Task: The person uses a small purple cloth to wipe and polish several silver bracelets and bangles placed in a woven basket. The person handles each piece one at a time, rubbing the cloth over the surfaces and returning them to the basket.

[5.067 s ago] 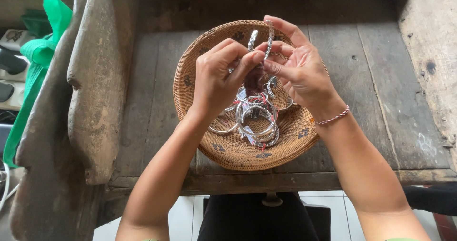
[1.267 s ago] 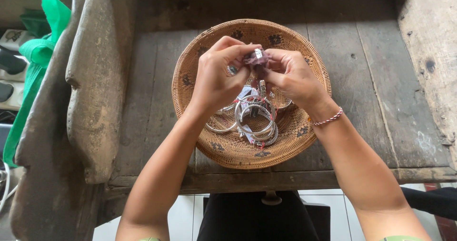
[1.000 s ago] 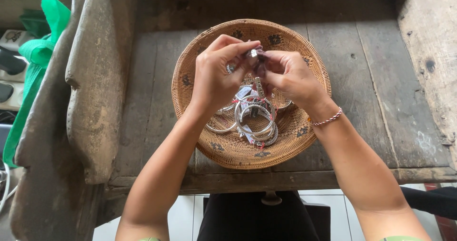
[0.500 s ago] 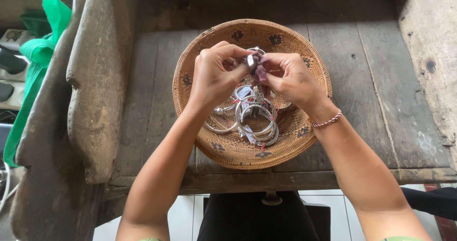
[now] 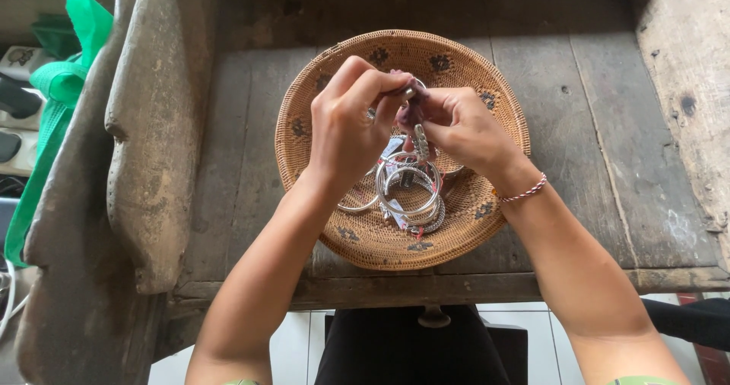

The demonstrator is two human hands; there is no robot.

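Both of my hands meet above a round woven basket on a worn wooden table. My left hand and my right hand pinch one small silver bracelet between their fingertips, and a small tag dangles from it. A red-and-white string band circles my right wrist. Under the hands, a heap of silver bangles with tags lies in the basket's bottom, partly hidden by my fingers.
The wooden table has cracked planks and a front edge close to me. A thick weathered wooden slab stands at the left. A green bag lies further left. A rough stone surface borders the right side.
Five seconds ago my fingers were spread wider around the bracelet. They have drawn together, and the hands have stayed over the basket with only small finger movements since.
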